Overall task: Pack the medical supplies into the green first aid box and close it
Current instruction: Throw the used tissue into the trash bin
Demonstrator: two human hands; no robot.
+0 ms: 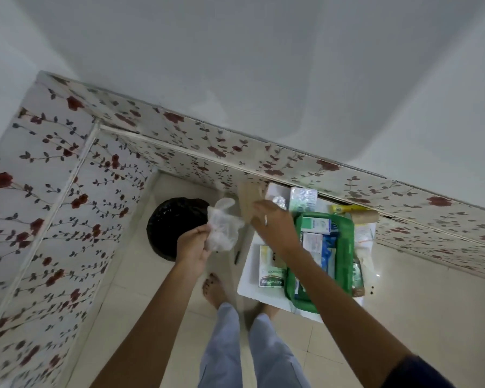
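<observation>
L hand pinches clear plastic bag; R hand outstretched, fingers maybe gripping brown card.

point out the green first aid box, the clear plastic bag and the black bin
green first aid box (345, 247), head view, far wall
clear plastic bag (223, 228), head view, crumpled middle
black bin (168, 225), head view, liner

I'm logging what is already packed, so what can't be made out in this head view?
- Green first aid box: near contents hidden by the right forearm.
- Brown item at the right hand: motion-blurred, unidentifiable.
- Clear plastic bag in the left hand: contents unclear.
- Box labels: too small.
</observation>
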